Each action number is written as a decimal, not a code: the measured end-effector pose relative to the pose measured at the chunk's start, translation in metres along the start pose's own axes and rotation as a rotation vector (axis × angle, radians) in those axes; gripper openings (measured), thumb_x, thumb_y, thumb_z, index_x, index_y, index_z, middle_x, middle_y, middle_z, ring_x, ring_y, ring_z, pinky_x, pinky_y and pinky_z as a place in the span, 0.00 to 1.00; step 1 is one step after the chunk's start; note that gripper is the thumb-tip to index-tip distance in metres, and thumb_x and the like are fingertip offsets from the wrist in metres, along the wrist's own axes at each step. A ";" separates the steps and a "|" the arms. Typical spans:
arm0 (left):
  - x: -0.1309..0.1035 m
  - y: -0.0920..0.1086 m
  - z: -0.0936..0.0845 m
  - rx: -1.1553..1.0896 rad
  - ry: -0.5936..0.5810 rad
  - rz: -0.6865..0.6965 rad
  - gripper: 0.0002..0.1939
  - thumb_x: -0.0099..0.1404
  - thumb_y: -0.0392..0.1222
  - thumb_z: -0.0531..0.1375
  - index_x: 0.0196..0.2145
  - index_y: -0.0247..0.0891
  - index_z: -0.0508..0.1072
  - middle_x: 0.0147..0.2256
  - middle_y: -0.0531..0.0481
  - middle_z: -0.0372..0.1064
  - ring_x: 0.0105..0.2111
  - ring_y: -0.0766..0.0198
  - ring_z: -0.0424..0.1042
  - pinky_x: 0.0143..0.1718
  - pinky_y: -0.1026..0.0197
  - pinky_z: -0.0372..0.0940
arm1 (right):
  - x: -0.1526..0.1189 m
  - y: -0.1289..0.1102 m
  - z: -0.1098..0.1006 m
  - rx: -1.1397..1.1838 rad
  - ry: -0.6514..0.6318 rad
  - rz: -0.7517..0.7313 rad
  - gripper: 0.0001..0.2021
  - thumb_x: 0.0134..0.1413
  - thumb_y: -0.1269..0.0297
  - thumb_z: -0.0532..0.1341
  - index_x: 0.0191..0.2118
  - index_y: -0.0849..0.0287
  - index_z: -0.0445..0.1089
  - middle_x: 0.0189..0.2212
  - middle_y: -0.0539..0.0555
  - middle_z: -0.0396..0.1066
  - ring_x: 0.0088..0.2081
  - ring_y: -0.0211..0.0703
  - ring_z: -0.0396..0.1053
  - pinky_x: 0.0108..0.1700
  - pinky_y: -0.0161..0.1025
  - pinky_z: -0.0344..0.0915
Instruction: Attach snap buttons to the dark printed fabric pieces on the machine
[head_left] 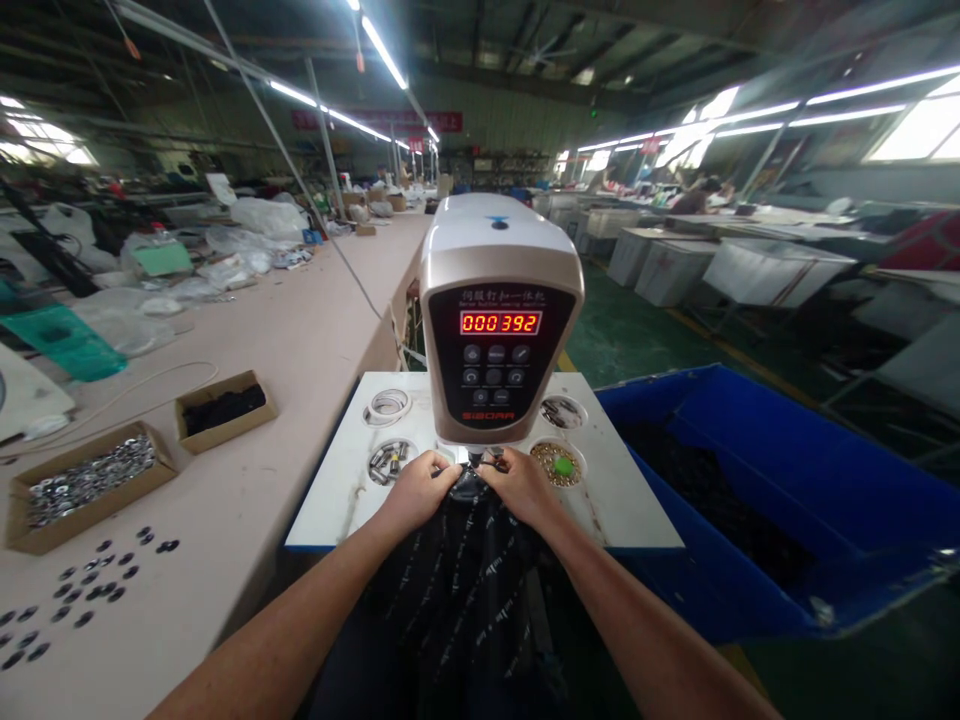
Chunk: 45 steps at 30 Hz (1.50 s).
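A button fastening machine (501, 290) with a red lit display reading 000392 stands straight ahead. Under its head, my left hand (420, 488) and my right hand (525, 484) pinch the edge of a dark garment (469, 580) with small white print, one hand on each side of the press point. The cloth hangs from there down toward my lap. Around the machine is a white tabletop (330, 515) with round wells. Metal parts (390, 462) fill the well by my left hand; brass-coloured pieces with a green item (564, 466) are in the one by my right.
On the left, a long table (247, 500) bears a cardboard box of metal fasteners (90, 480), a box of dark pieces (225, 405) and several loose dark buttons (94, 575). A large blue bin (720, 400) with dark cloth inside stands on the right.
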<state>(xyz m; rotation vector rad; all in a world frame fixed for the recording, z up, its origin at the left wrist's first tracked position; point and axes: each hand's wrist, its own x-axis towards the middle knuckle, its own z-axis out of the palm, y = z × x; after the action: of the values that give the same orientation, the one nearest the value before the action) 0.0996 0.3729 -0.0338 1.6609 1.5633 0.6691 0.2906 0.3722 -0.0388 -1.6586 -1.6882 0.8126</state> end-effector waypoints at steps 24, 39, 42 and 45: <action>0.000 -0.008 0.000 0.624 0.007 0.177 0.16 0.75 0.53 0.50 0.40 0.42 0.72 0.34 0.46 0.77 0.35 0.53 0.77 0.32 0.60 0.56 | 0.001 0.008 0.003 -0.371 0.068 -0.027 0.14 0.69 0.57 0.56 0.37 0.58 0.74 0.34 0.58 0.80 0.36 0.47 0.75 0.34 0.37 0.54; 0.002 -0.013 0.002 0.718 0.005 0.201 0.18 0.76 0.55 0.47 0.41 0.42 0.71 0.35 0.47 0.78 0.36 0.55 0.78 0.31 0.60 0.56 | 0.004 0.004 0.005 -0.495 0.024 0.012 0.16 0.70 0.55 0.54 0.37 0.58 0.74 0.36 0.59 0.80 0.39 0.48 0.77 0.35 0.37 0.56; 0.003 -0.012 0.002 0.716 0.006 0.194 0.19 0.76 0.55 0.47 0.41 0.42 0.71 0.35 0.47 0.78 0.37 0.55 0.78 0.32 0.60 0.57 | 0.003 0.004 0.005 -0.482 0.025 0.013 0.16 0.70 0.54 0.54 0.37 0.57 0.74 0.35 0.59 0.80 0.39 0.48 0.77 0.35 0.37 0.56; 0.003 -0.012 0.002 0.704 0.003 0.190 0.19 0.76 0.54 0.47 0.41 0.42 0.72 0.35 0.47 0.78 0.37 0.55 0.78 0.32 0.60 0.57 | 0.003 0.005 0.005 -0.459 0.024 0.017 0.16 0.69 0.54 0.54 0.37 0.57 0.74 0.36 0.59 0.80 0.39 0.48 0.76 0.35 0.37 0.57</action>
<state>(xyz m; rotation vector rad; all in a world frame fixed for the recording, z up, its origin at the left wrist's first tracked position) 0.0945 0.3750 -0.0445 2.3366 1.7741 0.2050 0.2897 0.3756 -0.0451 -1.9721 -1.9476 0.4256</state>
